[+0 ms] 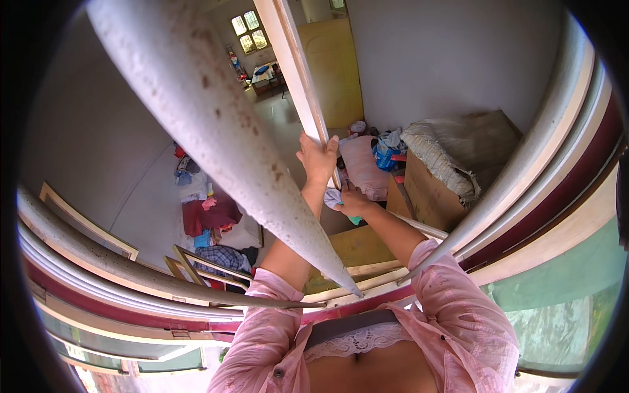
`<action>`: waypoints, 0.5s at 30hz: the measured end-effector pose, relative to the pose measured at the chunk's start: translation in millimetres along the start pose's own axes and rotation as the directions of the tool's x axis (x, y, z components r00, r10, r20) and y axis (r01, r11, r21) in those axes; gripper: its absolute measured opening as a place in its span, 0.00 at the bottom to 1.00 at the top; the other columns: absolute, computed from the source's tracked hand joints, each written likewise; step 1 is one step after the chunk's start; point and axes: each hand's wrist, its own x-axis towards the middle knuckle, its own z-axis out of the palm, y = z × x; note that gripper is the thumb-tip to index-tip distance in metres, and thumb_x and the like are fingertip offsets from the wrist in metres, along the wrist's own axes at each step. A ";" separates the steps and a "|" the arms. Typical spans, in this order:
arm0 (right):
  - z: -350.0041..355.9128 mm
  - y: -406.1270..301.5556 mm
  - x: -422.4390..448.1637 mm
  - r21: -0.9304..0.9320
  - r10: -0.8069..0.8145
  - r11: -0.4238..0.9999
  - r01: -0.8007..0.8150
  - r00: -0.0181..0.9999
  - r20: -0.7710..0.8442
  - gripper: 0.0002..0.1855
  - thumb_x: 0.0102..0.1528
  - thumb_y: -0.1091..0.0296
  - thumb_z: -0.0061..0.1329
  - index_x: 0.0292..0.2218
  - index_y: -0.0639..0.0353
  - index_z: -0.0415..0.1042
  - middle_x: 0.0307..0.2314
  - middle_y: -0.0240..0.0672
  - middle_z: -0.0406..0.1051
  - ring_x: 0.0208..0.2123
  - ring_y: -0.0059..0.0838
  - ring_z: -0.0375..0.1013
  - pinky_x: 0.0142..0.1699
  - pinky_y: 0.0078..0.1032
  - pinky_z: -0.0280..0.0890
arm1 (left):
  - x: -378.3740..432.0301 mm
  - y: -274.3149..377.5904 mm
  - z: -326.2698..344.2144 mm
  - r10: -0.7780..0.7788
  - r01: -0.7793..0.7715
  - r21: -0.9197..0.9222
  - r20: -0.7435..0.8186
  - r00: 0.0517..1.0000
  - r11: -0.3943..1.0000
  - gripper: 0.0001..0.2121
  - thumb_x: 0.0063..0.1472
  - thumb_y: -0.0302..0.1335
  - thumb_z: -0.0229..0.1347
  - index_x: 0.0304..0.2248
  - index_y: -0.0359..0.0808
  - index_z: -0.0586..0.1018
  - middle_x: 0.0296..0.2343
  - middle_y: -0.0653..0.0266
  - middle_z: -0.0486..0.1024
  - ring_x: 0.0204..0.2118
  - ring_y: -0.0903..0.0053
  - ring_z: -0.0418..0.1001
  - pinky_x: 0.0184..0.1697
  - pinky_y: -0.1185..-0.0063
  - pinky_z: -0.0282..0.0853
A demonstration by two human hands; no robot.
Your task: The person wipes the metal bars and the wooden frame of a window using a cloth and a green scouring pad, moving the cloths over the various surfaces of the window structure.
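Observation:
My left hand point(318, 156) is wrapped around a white-painted wooden frame edge point(300, 73), probably a window sash seen nearly edge-on, close to its lower end. Just below it, my right hand point(353, 200) grips a cloth point(333, 197), pale lavender with a green part hanging under the palm. The cloth touches or lies right beside the bottom of the frame; the exact contact is hidden by my fingers. Both forearms reach between the bars of a window. A thick white metal bar point(231, 127) with rust spots crosses in front of my left arm.
Other bars point(511, 162) curve past on the right, above the window sill point(378, 285). Inside stand a cardboard box point(432, 179) under a woven sack point(442, 142), a pink bundle point(363, 167) and piled clothes point(211, 211). Small open sashes point(211, 263) project at left. A yellow door point(331, 73) is behind.

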 end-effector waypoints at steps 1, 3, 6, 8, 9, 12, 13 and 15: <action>-0.6 -2.5 3.1 -0.003 -0.004 1.000 0.004 1.000 -0.010 0.45 0.42 0.58 0.53 0.53 0.71 0.44 0.51 0.52 0.49 0.49 0.54 0.56 0.50 0.41 0.57 | 2.8 -1.5 -1.8 0.008 -0.008 -0.004 -0.007 1.000 1.000 0.34 0.48 0.39 0.57 0.46 0.24 0.56 0.41 0.43 0.64 0.46 0.52 0.57 0.53 0.67 0.43; -7.1 -9.2 1.2 -0.033 0.074 0.997 -0.072 0.995 0.068 0.38 0.40 0.60 0.53 0.47 0.71 0.52 0.45 0.49 0.57 0.45 0.49 0.61 0.47 0.40 0.60 | 5.7 2.8 -12.0 -0.085 0.086 -0.002 0.109 0.990 0.996 0.27 0.48 0.36 0.56 0.40 0.26 0.59 0.39 0.45 0.64 0.44 0.55 0.60 0.51 0.64 0.45; -0.4 -7.0 -6.4 -0.142 0.044 0.989 -0.051 0.998 -0.053 0.30 0.40 0.63 0.52 0.43 0.64 0.58 0.41 0.45 0.60 0.43 0.45 0.64 0.43 0.42 0.62 | 3.1 11.8 -14.0 -0.161 0.159 0.024 0.146 0.976 0.987 0.23 0.49 0.35 0.56 0.37 0.26 0.61 0.37 0.46 0.64 0.43 0.56 0.62 0.49 0.61 0.48; -2.2 2.1 -13.8 -0.187 0.063 0.980 -0.073 0.996 -0.061 0.28 0.40 0.64 0.50 0.43 0.62 0.59 0.41 0.45 0.60 0.43 0.45 0.64 0.43 0.44 0.62 | 0.0 15.8 -5.5 -0.189 0.185 0.041 0.145 0.971 0.982 0.23 0.49 0.35 0.56 0.37 0.26 0.61 0.37 0.45 0.65 0.43 0.55 0.62 0.47 0.61 0.51; -0.8 7.4 -19.3 -0.213 0.057 0.974 -0.078 0.993 -0.103 0.25 0.42 0.66 0.48 0.43 0.61 0.60 0.41 0.45 0.60 0.43 0.45 0.64 0.43 0.45 0.61 | 2.5 11.6 -2.4 -0.177 0.181 -0.015 0.140 0.974 0.983 0.23 0.49 0.34 0.56 0.36 0.25 0.61 0.36 0.45 0.65 0.41 0.54 0.62 0.45 0.62 0.53; -8.0 19.7 -47.8 -0.251 0.084 0.961 -0.113 0.989 -0.123 0.21 0.44 0.68 0.44 0.42 0.59 0.61 0.41 0.45 0.60 0.44 0.46 0.63 0.44 0.46 0.59 | 11.6 -13.6 8.0 -0.054 0.062 -0.160 0.052 0.997 0.985 0.20 0.48 0.29 0.57 0.32 0.25 0.61 0.31 0.44 0.64 0.35 0.52 0.64 0.41 0.66 0.58; -14.0 24.8 -56.0 -0.272 0.097 0.954 -0.125 0.989 -0.113 0.19 0.45 0.69 0.42 0.41 0.59 0.62 0.41 0.45 0.60 0.45 0.46 0.62 0.45 0.46 0.59 | 12.5 -20.0 9.0 -0.031 0.033 -0.158 0.016 0.999 0.987 0.19 0.48 0.28 0.57 0.31 0.25 0.61 0.30 0.44 0.64 0.34 0.51 0.64 0.40 0.67 0.59; -19.4 44.9 -82.8 -0.271 0.117 0.949 -0.160 0.979 -0.167 0.19 0.45 0.69 0.42 0.41 0.58 0.62 0.42 0.45 0.60 0.46 0.45 0.60 0.47 0.45 0.58 | 10.3 -15.1 12.3 -0.042 0.045 -0.197 0.021 0.999 0.979 0.18 0.48 0.27 0.57 0.31 0.25 0.61 0.29 0.44 0.64 0.34 0.51 0.64 0.40 0.66 0.58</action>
